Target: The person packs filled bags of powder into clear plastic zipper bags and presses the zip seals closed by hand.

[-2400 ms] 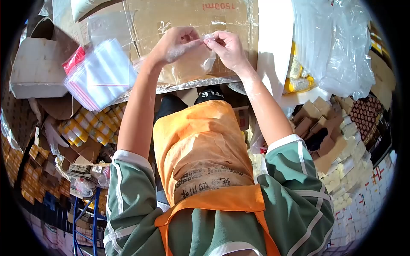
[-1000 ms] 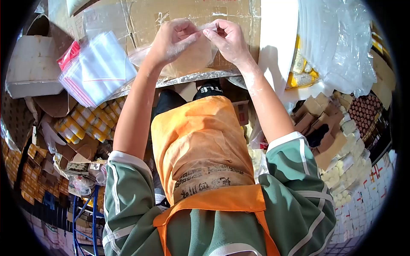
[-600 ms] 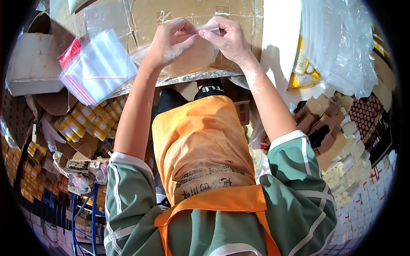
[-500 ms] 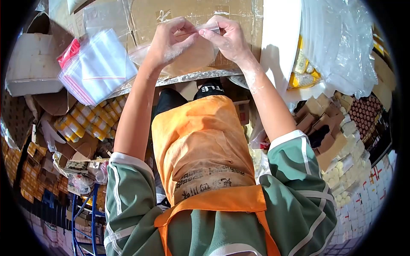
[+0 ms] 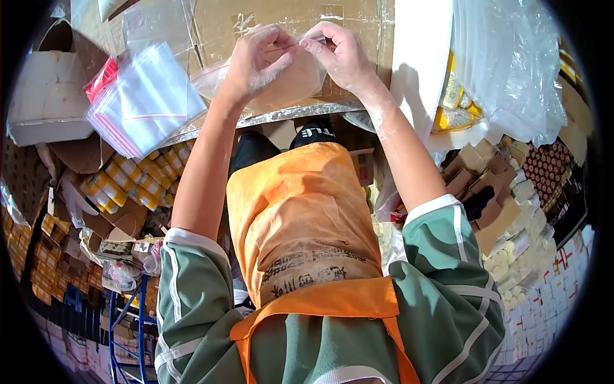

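A clear plastic bag [image 5: 288, 86] with something pale inside lies on the cardboard-covered table [image 5: 358, 86]. My left hand [image 5: 261, 61] pinches the bag's top edge, its fingers curled. Close beside it on the right, my right hand [image 5: 339, 54] grips the same edge between thumb and fingers. White powder marks both hands. Left of my left forearm rests a stack of clear zip bags [image 5: 150, 102] with red-pink seal lines, and a red packet [image 5: 102, 80] touches its upper left side.
A white box [image 5: 48, 96] stands at the far left. On the right are a white foam edge [image 5: 416, 57], clear plastic sheeting [image 5: 505, 70] and yellow packets [image 5: 454, 105]. Below lie yellow-taped packs [image 5: 137, 179], torn cardboard [image 5: 483, 179] and a blue metal frame [image 5: 128, 333].
Both hands have moved slightly upward in view with the bag's edge. Its seal strip showed between and past the fingers, and my right hand has shifted a little left.
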Available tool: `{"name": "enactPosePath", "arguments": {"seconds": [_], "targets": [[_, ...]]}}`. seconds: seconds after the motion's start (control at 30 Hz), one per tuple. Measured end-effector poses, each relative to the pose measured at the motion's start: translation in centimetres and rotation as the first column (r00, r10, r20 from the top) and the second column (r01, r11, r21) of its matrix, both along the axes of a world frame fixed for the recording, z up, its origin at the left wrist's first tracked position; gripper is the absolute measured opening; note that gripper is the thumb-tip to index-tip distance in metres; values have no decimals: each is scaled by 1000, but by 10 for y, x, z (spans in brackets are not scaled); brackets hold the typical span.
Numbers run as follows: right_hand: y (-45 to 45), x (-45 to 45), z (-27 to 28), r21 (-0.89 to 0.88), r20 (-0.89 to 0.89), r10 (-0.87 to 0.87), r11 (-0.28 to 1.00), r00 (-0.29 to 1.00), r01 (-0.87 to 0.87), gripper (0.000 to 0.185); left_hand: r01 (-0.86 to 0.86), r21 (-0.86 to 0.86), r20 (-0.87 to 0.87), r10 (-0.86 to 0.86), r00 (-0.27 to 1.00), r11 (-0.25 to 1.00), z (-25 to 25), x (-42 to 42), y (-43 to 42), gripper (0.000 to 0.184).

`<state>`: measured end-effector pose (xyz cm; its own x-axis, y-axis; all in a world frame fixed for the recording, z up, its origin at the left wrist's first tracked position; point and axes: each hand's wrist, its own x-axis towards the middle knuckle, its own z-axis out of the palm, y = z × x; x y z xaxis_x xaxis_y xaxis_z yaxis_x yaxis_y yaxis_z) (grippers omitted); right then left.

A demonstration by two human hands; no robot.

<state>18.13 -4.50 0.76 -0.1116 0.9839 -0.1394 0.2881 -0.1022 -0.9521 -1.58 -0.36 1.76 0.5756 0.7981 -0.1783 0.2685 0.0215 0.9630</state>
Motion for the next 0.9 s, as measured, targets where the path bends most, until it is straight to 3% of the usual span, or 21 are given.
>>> {"name": "enactPosePath", "arguments": {"seconds": [0.13,0.27,0.33,0.37,0.43,0.5,0.63,0.7,0.83,0.9], "targets": [[-3,-3,3,-31,31,1,1000,1000,0,14,1,-51,-28,-3,1000,999,-3,0,-1,14],[-4,-1,5,-40,-63,-15,999,998,13,12,-1,-53,-37,-1,999,999,-4,0,-3,15],[-5,2,4,-26,-92,-2,1000,996,0,12,22,138,-39,-17,999,990,0,1,-2,14],[-5,3,2,-32,-104,-2,999,995,-1,11,24,137,-40,-18,999,990,1,2,-2,14],[-7,4,3,-37,-114,-2,999,994,-3,10,94,410,-159,-31,987,907,4,5,-1,15],[-9,0,8,-49,-197,-71,997,978,62,11,68,437,-164,6,986,897,7,5,-5,14],[-14,1,19,-83,-182,-44,996,982,29,12,-22,503,-127,99,987,864,18,-3,-16,16],[-15,0,23,-4,-191,-35,999,981,35,12,-54,492,-102,119,988,869,23,-7,-20,17],[-13,-4,36,-32,-252,-42,999,967,36,8,-124,291,-28,138,990,949,33,-7,-18,14],[-11,0,37,-24,-165,-14,1000,986,10,8,-28,294,-51,45,998,955,33,-7,-11,13]]}}
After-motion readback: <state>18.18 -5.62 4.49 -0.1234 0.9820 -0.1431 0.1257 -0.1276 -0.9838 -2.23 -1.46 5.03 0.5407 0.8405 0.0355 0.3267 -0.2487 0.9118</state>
